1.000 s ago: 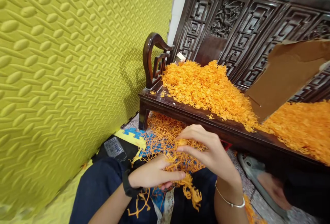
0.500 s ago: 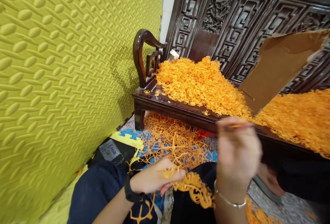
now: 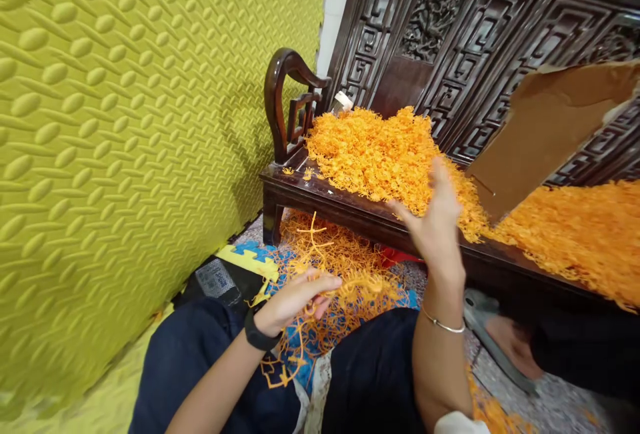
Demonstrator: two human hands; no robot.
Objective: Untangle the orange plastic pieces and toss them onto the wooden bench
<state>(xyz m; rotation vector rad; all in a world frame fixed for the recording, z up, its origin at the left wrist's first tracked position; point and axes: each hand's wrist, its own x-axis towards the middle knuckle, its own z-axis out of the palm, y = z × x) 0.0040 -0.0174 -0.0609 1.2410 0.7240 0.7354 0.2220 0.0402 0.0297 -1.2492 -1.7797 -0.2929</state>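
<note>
My left hand (image 3: 293, 299) is low over my lap, fingers pinched on a branching orange plastic strip (image 3: 320, 267) that sticks up and trails sideways. My right hand (image 3: 434, 217) is raised in front of the dark carved wooden bench (image 3: 350, 211), fingers spread and holding nothing, just at the edge of the big heap of small orange pieces (image 3: 390, 154) on the seat. A tangle of orange strips (image 3: 345, 254) lies on the floor under the bench front. My dark trousers (image 3: 373, 374) fill the bottom of the view.
A yellow embossed foam wall (image 3: 125, 121) rises at the left. A brown cardboard sheet (image 3: 545, 127) leans on the heap at the right. A black object (image 3: 217, 281) and a blue-yellow puzzle mat (image 3: 250, 257) lie on the floor. Another person's sandalled foot (image 3: 505, 341) is at the right.
My right hand has lifted from my lap up and forward to the heap on the bench and opened. My left hand stays low with a strip.
</note>
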